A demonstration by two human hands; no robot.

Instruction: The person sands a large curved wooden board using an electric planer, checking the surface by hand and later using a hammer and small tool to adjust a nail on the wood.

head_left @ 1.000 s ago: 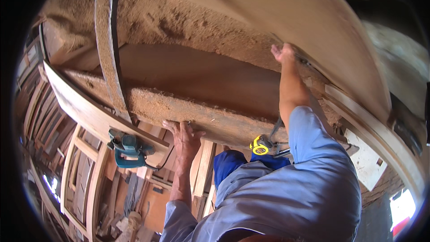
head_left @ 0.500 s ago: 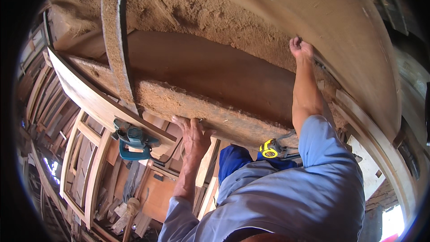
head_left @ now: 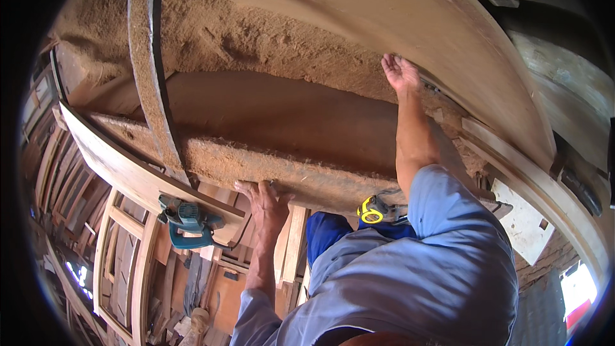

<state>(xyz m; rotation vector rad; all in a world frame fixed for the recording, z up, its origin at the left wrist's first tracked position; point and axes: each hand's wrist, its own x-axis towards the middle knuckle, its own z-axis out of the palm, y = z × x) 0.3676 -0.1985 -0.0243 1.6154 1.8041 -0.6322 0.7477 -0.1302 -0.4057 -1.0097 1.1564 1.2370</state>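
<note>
My left hand [head_left: 264,204] rests on the near edge of a thick, sawdust-covered wooden beam [head_left: 282,173], its fingers spread over the edge. Farther forward, my right hand [head_left: 401,74] reaches across the beam to the lower edge of a large curved wooden panel [head_left: 410,13]. Its fingers are extended and loosely apart, with nothing visible in them. Whether it touches the panel I cannot tell. Heaped sawdust [head_left: 275,41] lies beside that hand. Left of my left hand, a teal power planer [head_left: 187,223] sits against a pale curved board [head_left: 118,154].
A dark metal strip [head_left: 150,77] crosses above the sawdust at the left. A yellow and black tape measure [head_left: 371,210] is at my waist. Wooden frames [head_left: 134,263] and stacked offcuts stand at the lower left. A curved wooden rail [head_left: 538,186] runs down the right.
My right hand has gone from curled fingers to extended ones and shifted slightly left along the panel's edge. My left hand stays on the beam. The whole view has shifted a little.
</note>
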